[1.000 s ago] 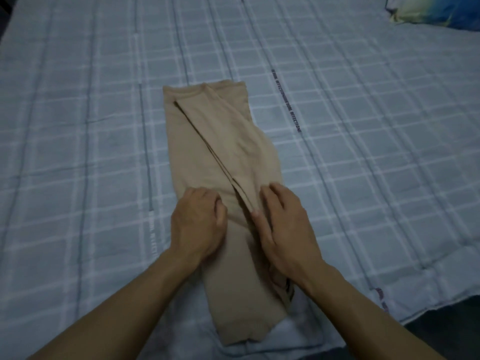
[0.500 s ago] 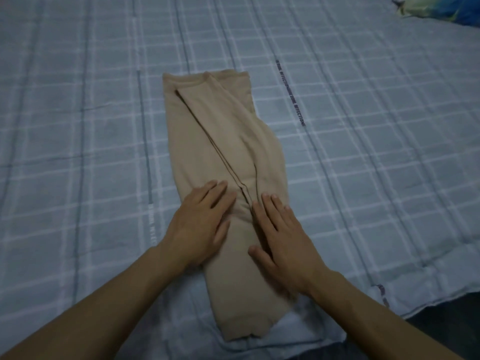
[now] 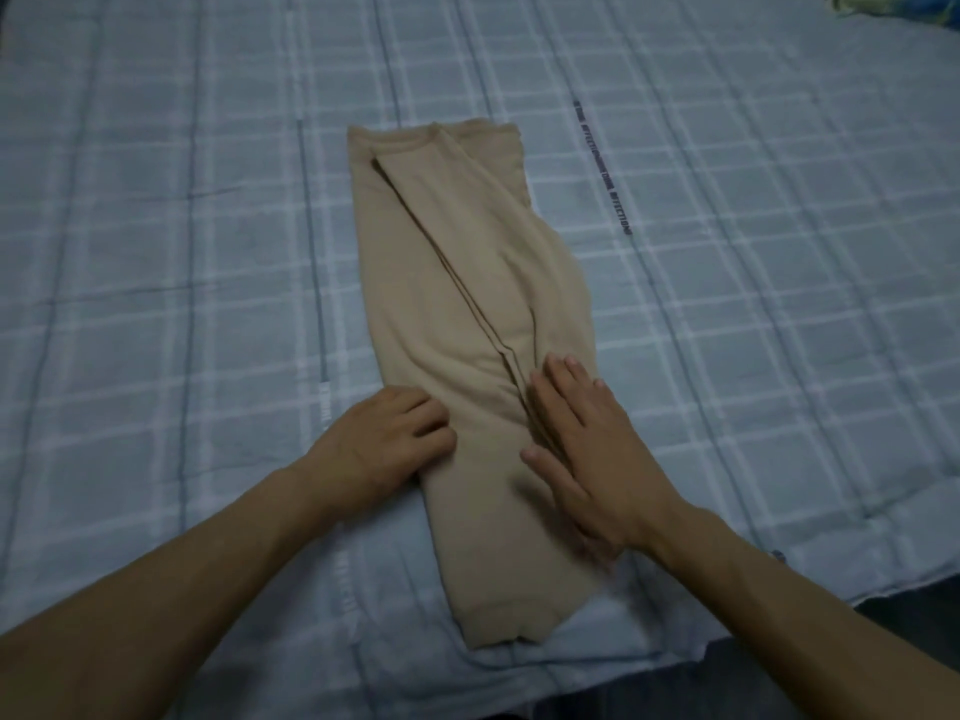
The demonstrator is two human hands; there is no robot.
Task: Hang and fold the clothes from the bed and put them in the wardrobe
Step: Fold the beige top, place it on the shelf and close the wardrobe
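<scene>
A beige garment [image 3: 467, 304], folded lengthwise into a long strip, lies on the blue checked bedsheet [image 3: 156, 252] with its hem towards me. My left hand [image 3: 384, 444] sits at the strip's left edge, its fingers curled onto the cloth and gripping that edge. My right hand [image 3: 587, 449] lies flat, fingers straight, and presses on the right half of the garment beside the folded-in sleeve seam.
A colourful pillow [image 3: 893, 2] peeks in at the far right corner of the bed. The bed's near edge runs along the lower right, with dark floor [image 3: 914, 605] beyond it.
My left hand has slid from the middle of the garment to its left edge and curled its fingers. My right hand stays flat, a little further along the fold.
</scene>
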